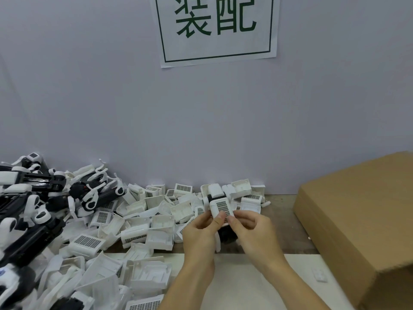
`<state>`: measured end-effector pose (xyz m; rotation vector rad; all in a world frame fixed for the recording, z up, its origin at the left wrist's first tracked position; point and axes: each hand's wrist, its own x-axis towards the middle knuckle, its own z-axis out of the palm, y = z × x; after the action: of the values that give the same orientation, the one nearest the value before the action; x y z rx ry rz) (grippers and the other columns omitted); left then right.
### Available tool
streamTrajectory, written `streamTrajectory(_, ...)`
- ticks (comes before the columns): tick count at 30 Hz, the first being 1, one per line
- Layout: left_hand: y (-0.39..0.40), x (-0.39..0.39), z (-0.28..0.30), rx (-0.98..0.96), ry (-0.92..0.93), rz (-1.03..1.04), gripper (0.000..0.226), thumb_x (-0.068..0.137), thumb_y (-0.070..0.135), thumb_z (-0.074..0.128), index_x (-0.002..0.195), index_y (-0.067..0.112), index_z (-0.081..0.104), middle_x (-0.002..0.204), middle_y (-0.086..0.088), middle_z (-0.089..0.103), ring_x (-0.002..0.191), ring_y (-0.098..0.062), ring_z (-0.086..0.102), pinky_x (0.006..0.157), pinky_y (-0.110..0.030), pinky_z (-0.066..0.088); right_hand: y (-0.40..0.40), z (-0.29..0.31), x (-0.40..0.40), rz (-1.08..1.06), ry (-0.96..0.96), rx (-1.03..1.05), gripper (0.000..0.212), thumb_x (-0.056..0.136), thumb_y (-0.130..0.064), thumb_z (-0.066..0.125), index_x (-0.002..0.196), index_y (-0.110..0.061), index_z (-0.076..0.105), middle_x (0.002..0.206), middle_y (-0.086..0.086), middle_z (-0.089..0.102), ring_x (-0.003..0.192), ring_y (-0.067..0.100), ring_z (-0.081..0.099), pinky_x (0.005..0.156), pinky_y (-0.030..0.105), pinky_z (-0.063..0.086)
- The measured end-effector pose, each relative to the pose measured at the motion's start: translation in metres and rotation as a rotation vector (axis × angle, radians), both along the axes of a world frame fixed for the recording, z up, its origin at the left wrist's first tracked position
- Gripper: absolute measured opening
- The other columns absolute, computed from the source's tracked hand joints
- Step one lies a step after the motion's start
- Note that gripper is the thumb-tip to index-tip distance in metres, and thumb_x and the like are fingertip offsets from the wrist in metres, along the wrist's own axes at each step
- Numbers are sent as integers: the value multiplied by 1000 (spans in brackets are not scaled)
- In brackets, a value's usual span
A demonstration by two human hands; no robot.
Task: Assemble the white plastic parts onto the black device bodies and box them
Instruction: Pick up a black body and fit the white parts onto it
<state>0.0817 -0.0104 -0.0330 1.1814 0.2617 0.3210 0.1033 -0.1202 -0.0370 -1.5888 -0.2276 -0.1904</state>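
Both hands are meeting mid-tabletop [286,220] over one device [218,198]; left hand [202,231] is curling round its left side, thumb pressing on the white grille part [221,209]; right hand [252,231] is pinching the same part from the right, thumb lying on its lower edge; the device's black body is showing below the hands and just above the grille, a white cap sitting at its far end; it is being held just above the tabletop, near the back wall [111,97]; loose white parts [156,220] are lying heaped left of the hands; black bodies [33,198] with white fittings are piling at far left; a closed cardboard box [357,220] is sitting at right, well apart from the hands; a white mat [245,287] is lying under the wrists; a small white piece [320,275] is lying on it near the box; a sign [215,27] with green characters is hanging on the wall.
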Motion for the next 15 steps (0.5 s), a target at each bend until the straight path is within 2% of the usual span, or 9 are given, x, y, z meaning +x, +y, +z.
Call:
streamTrajectory(2, 1, 1, -1, -43, -6, 39, 20, 87, 19, 75, 103, 8, 78, 101, -12, 78, 104, -34, 71, 99, -53, 53, 1, -4, 1, -90, -96, -193, 16, 92, -24, 69, 100, -35, 62, 104, -14, 66, 102, 3, 63, 75, 9, 48)
streamTrajectory(3, 1, 1, 0, -62, -11, 38, 23, 89, 25, 73, 102, 8, 79, 100, -12, 78, 102, -34, 72, 93, -51, 56, 2, -6, 1, -86, -144, -306, 20, 90, -31, 70, 105, -38, 59, 108, -16, 61, 105, 2, 58, 80, 11, 46)
streamTrajectory(5, 0, 2, 1, -91, -29, -3, 30, 93, 36, 66, 99, 9, 80, 99, -12, 78, 93, -30, 74, 73, -38, 59, 4, -9, 0, -64, -179, -477, 39, 85, -48, 70, 119, -39, 54, 113, -19, 54, 108, 0, 52, 88, 19, 47)
streamTrajectory(7, 0, 2, 2, -93, -53, -21, 30, 96, 33, 62, 92, 10, 81, 95, -11, 79, 84, -21, 76, 62, -25, 58, 3, -11, 2, -104, -182, -500, 51, 83, -50, 70, 128, -32, 53, 116, -15, 55, 111, 5, 53, 93, 27, 49)
streamTrajectory(9, 0, 3, 0, -36, -59, 52, 29, 97, 27, 63, 83, 7, 78, 86, -8, 78, 78, -21, 75, 65, -26, 58, -5, -7, 5, -134, -155, -359, 36, 87, -41, 69, 121, -33, 59, 112, -11, 63, 101, 7, 65, 83, 23, 54)
streamTrajectory(10, 1, 4, -2, 33, -48, 123, 27, 97, 25, 64, 81, 6, 76, 79, -4, 77, 76, -23, 72, 70, -28, 56, -11, -4, 6, -119, -101, -233, 23, 90, -35, 67, 112, -34, 60, 102, -11, 66, 86, 6, 71, 69, 20, 55)
streamTrajectory(12, 4, 6, -4, 170, -33, 250, 18, 96, 24, 65, 83, 13, 70, 74, 4, 68, 77, -20, 61, 73, -29, 48, -26, 2, 11, -61, 70, 44, 3, 94, -28, 61, 96, -27, 60, 79, -7, 61, 60, 12, 70, 44, 27, 49)
streamTrajectory(13, 6, 6, -4, 189, -37, 264, 11, 96, 25, 64, 88, 18, 69, 82, 5, 67, 80, -19, 59, 73, -29, 46, -34, 3, 15, -39, 151, 149, 9, 94, -28, 58, 89, -21, 60, 76, -1, 56, 54, 16, 65, 41, 28, 44)
streamTrajectory(15, 5, 4, -2, 126, -68, 146, 11, 98, 29, 61, 102, 33, 70, 101, 6, 69, 89, -14, 63, 76, -28, 51, -45, 4, 19, 9, 268, 273, 21, 95, -26, 48, 84, -12, 61, 79, 11, 50, 59, 22, 53, 48, 29, 40)
